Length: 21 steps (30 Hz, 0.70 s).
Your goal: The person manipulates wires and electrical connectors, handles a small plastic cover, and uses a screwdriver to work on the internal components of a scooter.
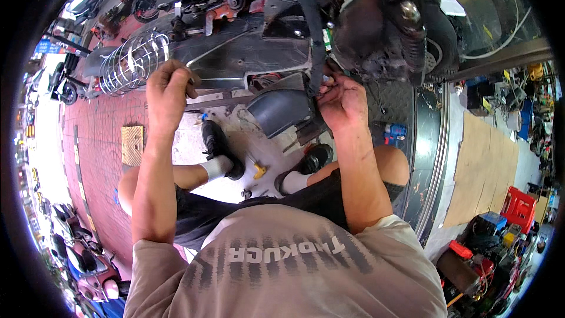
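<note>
A motor scooter with exposed parts stretches across the top of the head view, its dark side panel (226,53) facing me. My left hand (168,94) is closed in front of this panel. A thin metal rod (215,50) runs from its fingers up and right toward the panel; its handle end, if any, is hidden in the fist. My right hand (344,101) is raised palm-up beside a dark vertical strip (315,35) of the scooter. Its fingers are bent together at the scooter, and what they grip cannot be made out. A black curved cover (279,109) hangs between my hands.
A white wire basket (132,65) sits at the scooter's left end. On the floor lie a yellow-handled tool (259,169), a blue tool (394,133) and a yellowish square plate (132,145). Cardboard (482,168) and a red case (519,211) are at right.
</note>
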### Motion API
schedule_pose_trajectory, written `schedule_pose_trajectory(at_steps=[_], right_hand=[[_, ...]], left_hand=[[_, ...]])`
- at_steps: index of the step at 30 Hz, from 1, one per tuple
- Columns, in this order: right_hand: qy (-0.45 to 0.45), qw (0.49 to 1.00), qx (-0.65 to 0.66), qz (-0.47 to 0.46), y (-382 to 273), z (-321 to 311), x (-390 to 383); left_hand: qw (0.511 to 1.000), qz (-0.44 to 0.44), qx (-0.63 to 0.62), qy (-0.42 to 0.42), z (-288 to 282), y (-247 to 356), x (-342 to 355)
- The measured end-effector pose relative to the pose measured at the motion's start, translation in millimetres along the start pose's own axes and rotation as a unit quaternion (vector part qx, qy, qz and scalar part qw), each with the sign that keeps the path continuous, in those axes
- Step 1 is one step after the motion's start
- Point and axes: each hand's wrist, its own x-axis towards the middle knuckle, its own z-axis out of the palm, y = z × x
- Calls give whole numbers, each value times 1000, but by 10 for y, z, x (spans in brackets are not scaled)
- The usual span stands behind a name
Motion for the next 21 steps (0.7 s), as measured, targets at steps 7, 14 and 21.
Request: schedule_pose_trajectory(at_steps=[7, 14, 21], right_hand=[[-68, 993, -80, -48, 57, -98, 299], [-61, 994, -85, -32, 47, 82, 176], [-48, 999, 1, -10, 67, 206, 127]], left_hand=[[983, 15, 177, 54, 11, -58, 99], [948, 86, 294, 89, 99, 121, 69], [933, 194, 295, 76, 208, 204, 243]])
